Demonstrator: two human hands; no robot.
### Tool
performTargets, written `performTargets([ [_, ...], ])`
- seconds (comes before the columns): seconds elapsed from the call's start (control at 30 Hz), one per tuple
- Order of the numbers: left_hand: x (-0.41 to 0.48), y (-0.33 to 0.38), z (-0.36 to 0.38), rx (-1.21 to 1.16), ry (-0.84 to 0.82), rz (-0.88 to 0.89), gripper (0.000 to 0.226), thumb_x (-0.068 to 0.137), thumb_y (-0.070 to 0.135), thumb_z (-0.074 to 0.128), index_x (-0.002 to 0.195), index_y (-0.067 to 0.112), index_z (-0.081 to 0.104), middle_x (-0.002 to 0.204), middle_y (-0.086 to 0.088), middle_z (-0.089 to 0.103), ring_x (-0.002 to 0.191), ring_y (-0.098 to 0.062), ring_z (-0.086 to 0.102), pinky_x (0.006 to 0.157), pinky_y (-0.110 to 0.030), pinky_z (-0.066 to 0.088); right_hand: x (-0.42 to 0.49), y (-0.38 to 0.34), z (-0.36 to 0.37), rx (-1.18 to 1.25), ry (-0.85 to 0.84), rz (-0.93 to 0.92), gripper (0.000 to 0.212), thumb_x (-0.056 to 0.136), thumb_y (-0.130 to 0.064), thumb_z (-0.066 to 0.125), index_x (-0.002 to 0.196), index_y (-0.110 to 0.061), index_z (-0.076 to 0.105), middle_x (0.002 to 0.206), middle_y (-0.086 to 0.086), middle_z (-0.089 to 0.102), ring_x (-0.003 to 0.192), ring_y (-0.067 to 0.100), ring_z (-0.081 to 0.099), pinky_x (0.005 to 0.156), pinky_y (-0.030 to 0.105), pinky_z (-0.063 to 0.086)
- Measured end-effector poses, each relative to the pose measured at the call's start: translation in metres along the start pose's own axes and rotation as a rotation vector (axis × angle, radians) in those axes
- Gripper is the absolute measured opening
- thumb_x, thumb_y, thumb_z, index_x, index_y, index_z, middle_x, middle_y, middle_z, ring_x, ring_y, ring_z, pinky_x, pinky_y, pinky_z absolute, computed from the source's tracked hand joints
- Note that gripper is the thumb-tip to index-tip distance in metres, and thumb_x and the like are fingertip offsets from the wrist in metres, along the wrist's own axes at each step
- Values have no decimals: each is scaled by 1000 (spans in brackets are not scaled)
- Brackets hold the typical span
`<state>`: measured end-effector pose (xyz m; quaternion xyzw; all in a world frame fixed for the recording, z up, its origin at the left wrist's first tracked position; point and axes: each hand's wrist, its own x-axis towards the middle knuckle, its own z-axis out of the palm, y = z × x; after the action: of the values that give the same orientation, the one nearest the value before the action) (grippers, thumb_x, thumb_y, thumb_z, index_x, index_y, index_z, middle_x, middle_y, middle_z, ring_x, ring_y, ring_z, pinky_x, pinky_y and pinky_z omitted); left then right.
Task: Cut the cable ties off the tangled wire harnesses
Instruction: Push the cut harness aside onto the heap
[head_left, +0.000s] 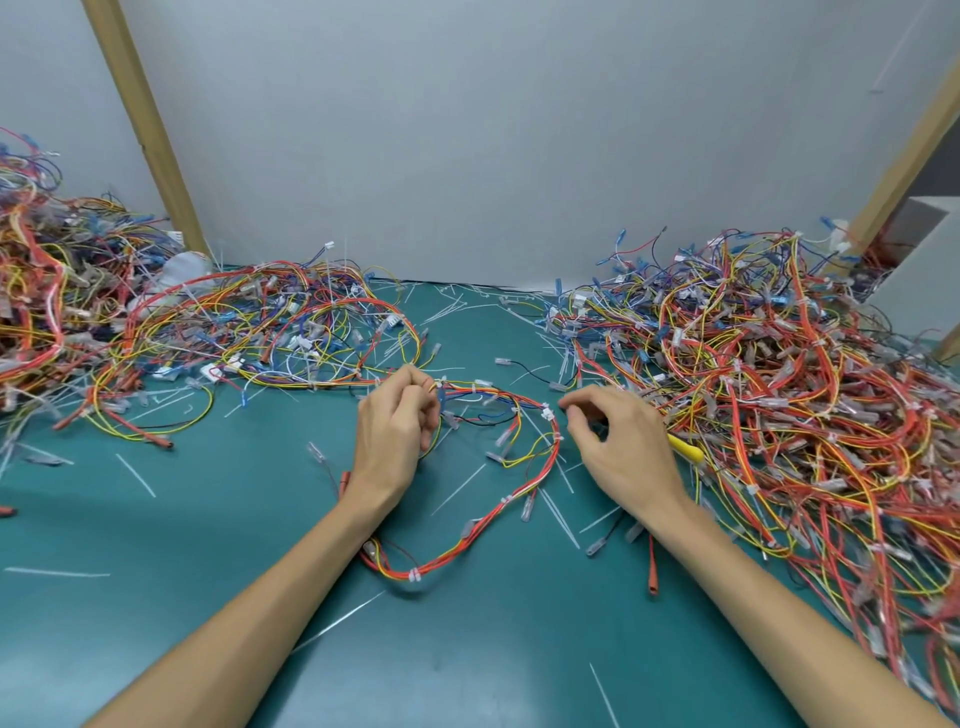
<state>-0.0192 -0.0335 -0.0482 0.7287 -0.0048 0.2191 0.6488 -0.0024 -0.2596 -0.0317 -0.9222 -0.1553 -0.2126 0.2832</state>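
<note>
Teal counter (171, 519): a green-blue mat fills the lower view, littered with thin white offcuts (457, 489) that I read as trimmings from cut cable ties.
Harness being worked: one wire harness (460, 543) of red, orange and yellow leads lies in a loose loop on the counter between the two forearms. It sits apart from the heaps, I judge so that its ties can be found one at a time.
Cable ties: small white ties bind the loop at several spots. One cable tie (414, 574) sits at the near bottom of the loop, and another is on its right side.
Left hand (392, 431): its fingers (423, 410) are curled and pinch the harness at the loop's upper left, just beside a white tie — I take this as steadying the bundle for a cut.
Right hand (623, 452): it hovers at the loop's upper right, fingers curled inward, thumb and forefinger close together.
Yellow handle (687, 450): it pokes out from behind the right hand and is probably the cutter. I cannot tell whether the hand grips it or merely covers it.
Right heap (779, 395): a large tangle of harnesses lies just beside the right hand, handy for the next pick.
Left heap (270, 322): a second tangle lies behind the left hand, against the grey wall.
Progress, my judgement: the ties on this loop are uncut and both heaps are large — much remains.
</note>
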Motion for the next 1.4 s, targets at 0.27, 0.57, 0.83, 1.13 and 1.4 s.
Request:
performTargets([
  [0.27, -3, 1, 0, 29, -23, 32, 14, 76, 20, 42, 66, 12, 47, 50, 0, 51, 43, -16, 41, 42, -21, 31, 77, -20, 12, 30, -687, 198, 28, 95, -21, 64, 121, -14, 69, 113, 4, 72, 95, 15, 63, 87, 25, 47],
  [0.57, -4, 4, 0, 34, 9, 54, 15, 78, 18, 43, 67, 9, 45, 51, -1, 50, 44, -17, 41, 44, -21, 32, 82, -12, -8, 721, -786, 314, 25, 96, 7, 51, 112, -3, 67, 78, 2, 69, 63, 2, 59, 60, 11, 44],
  [0.83, -6, 9, 1, 68, 12, 122, 12, 86, 22, 46, 77, 15, 52, 62, -4, 57, 56, -14, 49, 54, -28, 43, 90, -31, -42, 1032, -666, 206, 28, 101, 0, 44, 122, -6, 60, 109, 11, 73, 76, 7, 66, 65, 15, 50],
  [1.13, -4, 22, 4, -486, -287, -219, 33, 86, 30, 51, 103, 6, 68, 95, -20, 72, 84, -30, 69, 80, -33, 52, 93, -51, -38, 1615, -473, 215, 33, 87, -1, 50, 120, -2, 56, 108, 11, 72, 83, 15, 67, 75, 22, 54],
  [1.4, -3, 25, -2, -807, -564, -576, 54, 93, 42, 37, 133, 9, 55, 132, -22, 59, 113, -33, 64, 92, -39, 53, 85, -49, -3, 1904, -298, 383, 39, 84, 4, 48, 116, -15, 57, 112, 15, 64, 90, 21, 67, 60, 24, 49],
])
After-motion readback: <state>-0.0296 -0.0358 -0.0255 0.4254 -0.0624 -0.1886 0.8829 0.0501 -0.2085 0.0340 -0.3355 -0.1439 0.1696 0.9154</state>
